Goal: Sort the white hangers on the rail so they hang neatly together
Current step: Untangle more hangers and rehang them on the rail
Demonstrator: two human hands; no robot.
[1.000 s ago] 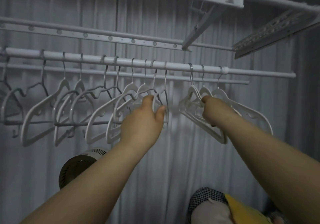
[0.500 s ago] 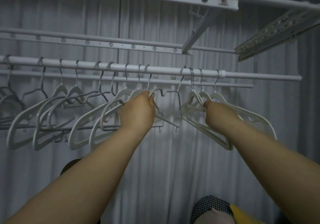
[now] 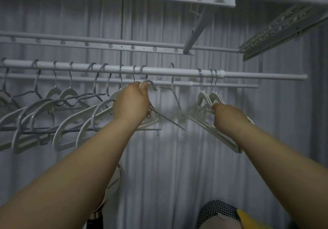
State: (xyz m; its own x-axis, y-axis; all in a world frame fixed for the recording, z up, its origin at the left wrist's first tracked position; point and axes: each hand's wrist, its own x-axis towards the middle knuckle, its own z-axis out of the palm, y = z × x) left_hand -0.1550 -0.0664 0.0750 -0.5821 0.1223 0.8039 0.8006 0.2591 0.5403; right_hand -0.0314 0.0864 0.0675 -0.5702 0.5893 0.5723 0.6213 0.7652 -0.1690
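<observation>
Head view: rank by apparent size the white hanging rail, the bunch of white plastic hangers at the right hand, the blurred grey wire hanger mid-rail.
1. White hanging rail, longest by far.
2. Bunch of white plastic hangers held by the right hand.
3. Grey wire hanger, though motion blur makes its extent unsure.

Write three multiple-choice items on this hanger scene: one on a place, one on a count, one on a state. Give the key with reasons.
1. Where is the bunch of white hangers that the right hand holds?
A. At the rail's left end
B. Right of the blurred grey hanger
C. On the top bar

2. How many metal hooks does that bunch have on the rail?
A. Three
B. One
C. Six

3. What is the left hand doing?
A. Hanging open below the rail
B. Resting flat on the curtain
C. Closed around hangers

Key: 1 B, the bunch hangs near the rail's joint, right of the grey hanger. 2 A, three hooks sit close together there. 3 C, its fingers are curled around hangers below the rail.
</observation>
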